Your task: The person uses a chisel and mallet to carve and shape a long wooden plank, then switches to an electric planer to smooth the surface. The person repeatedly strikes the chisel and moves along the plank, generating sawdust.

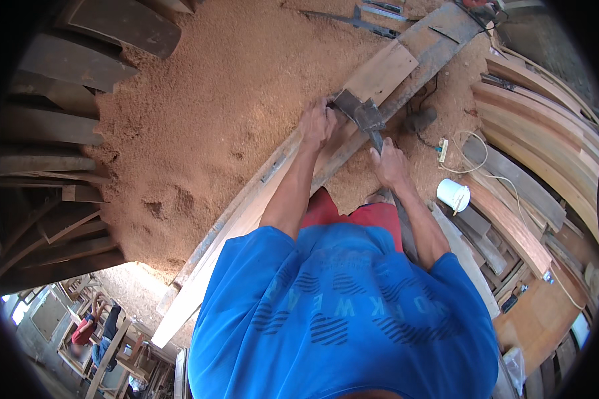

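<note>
At the centre, my right hand (391, 161) grips the handle of a dark tool with a broad, square metal head (360, 110); the head lies over a short pale board (383, 70). My left hand (318, 123) is closed at the left side of the tool's head, close against the wood; what its fingers hold is partly hidden. The short board rests on a long, weathered plank (432, 40) that runs diagonally under both hands, with a lighter long board (193, 289) toward the lower left.
Sawdust (186, 100) covers the ground. Boards stand at left (60, 126) and lie stacked at right (539, 133). A white bucket (452, 196), cable (478, 163) and power tool (472, 5) are at right and top. Co-workers (90, 326) are at lower left among timber frames.
</note>
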Tool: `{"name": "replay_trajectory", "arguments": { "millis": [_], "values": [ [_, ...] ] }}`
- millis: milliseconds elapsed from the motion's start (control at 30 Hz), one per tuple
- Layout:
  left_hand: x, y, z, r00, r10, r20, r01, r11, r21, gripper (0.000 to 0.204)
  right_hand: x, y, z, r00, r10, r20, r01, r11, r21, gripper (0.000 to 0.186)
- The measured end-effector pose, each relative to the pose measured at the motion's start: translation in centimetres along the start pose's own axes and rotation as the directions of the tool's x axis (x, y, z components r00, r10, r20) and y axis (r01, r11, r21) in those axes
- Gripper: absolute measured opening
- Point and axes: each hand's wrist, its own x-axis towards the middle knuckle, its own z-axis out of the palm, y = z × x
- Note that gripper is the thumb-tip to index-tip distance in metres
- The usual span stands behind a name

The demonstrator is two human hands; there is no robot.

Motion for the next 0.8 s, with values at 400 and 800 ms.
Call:
{"name": "replay_trajectory", "arguments": {
  "millis": [400,800],
  "values": [
    [-0.2,-0.8,0.4,0.996,0.083,-0.016,-0.084,0.988,-0.132,0.038,-0.9,-5.2,-4.1,0.928,-0.174,-0.331,0.278,0.912,0.300,0.037],
    [-0.1,-1.9,1.3,0.996,0.069,-0.062,-0.076,0.989,-0.124,0.041,3.0,-4.2,0.9,0.999,0.011,0.038,-0.009,0.999,-0.047,0.041]
  ]
}}
